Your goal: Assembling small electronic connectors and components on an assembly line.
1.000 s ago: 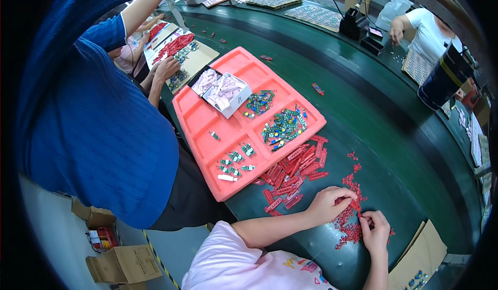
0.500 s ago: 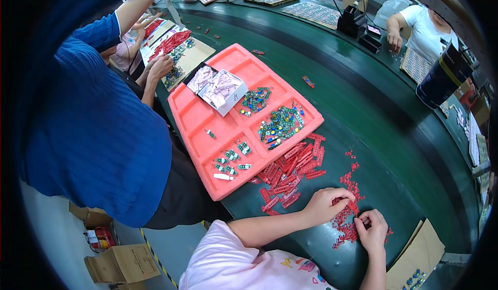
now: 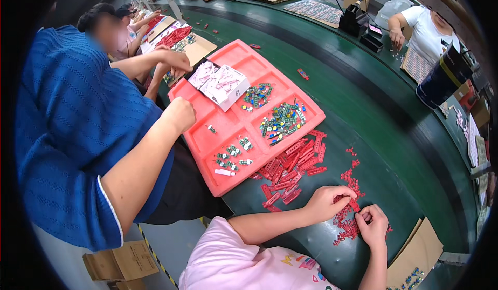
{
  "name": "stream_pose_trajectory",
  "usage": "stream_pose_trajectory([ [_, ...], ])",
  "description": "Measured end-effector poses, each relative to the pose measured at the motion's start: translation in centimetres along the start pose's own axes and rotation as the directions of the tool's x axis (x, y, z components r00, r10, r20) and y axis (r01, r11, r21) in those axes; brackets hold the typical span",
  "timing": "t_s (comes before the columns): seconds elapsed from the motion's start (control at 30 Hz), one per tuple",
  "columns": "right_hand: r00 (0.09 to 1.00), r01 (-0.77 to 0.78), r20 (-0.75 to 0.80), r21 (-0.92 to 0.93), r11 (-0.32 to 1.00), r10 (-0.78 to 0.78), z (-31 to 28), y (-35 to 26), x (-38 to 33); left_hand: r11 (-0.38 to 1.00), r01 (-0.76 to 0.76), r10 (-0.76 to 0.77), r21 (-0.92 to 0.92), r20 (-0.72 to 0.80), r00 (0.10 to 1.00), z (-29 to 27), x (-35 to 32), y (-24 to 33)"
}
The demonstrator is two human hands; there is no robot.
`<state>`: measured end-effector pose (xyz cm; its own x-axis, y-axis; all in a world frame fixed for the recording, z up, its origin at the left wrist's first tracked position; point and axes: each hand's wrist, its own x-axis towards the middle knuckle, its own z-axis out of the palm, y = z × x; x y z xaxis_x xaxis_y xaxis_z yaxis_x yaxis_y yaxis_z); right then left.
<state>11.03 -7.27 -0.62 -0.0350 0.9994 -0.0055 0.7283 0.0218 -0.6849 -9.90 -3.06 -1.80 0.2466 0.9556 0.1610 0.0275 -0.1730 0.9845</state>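
Observation:
Above a pile of small red plastic parts (image 3: 346, 226), my left hand (image 3: 330, 203) pinches a red plastic strip (image 3: 354, 205) between thumb and fingers. Close by on the right, my right hand (image 3: 372, 224) has its thumb and fingertips pressed together at the lower end of that strip. Whether a tiny part sits between those fingertips is too small to make out. Left of the pile, longer red plastic strips (image 3: 290, 170) lie heaped against the pink foam tray (image 3: 207, 178).
The tray's compartments hold small green circuit boards (image 3: 282, 121) and a white box (image 3: 231, 95) of pale pink pieces. A co-worker in blue (image 3: 93, 124) stands at its left. Cardboard (image 3: 420, 253) lies right of my hands. Across the green conveyor belt (image 3: 358, 87) sits another person (image 3: 425, 30).
The co-worker in blue has leaned back, and one bare arm now reaches to the tray's left edge. My hands stay nearly in place around the red strip.

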Motion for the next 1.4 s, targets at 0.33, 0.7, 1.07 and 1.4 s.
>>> stream_pose_trajectory([
  [0.33,0.994,-0.101,0.046,0.112,0.989,0.096,-0.2,0.3,0.1,0.999,-0.03,0.03,-0.036,0.014,0.999,-0.3,-0.2,0.4],
  [0.7,0.997,-0.071,0.027,0.082,0.994,0.069,-0.3,-0.1,0.1,1.0,-0.012,0.012,-0.025,0.027,1.0,-0.1,-0.5,0.2],
  [1.07,0.997,-0.033,-0.062,0.132,0.991,0.042,-0.2,-0.3,0.5,1.0,0.002,-0.001,-0.01,0.108,0.994,-0.5,-0.2,0.8],
  [1.4,0.99,0.078,-0.116,-0.035,0.996,-0.082,0.5,2.1,-0.6,0.987,0.14,-0.123,-0.084,0.187,0.975,0.1,-1.5,-0.5],
])
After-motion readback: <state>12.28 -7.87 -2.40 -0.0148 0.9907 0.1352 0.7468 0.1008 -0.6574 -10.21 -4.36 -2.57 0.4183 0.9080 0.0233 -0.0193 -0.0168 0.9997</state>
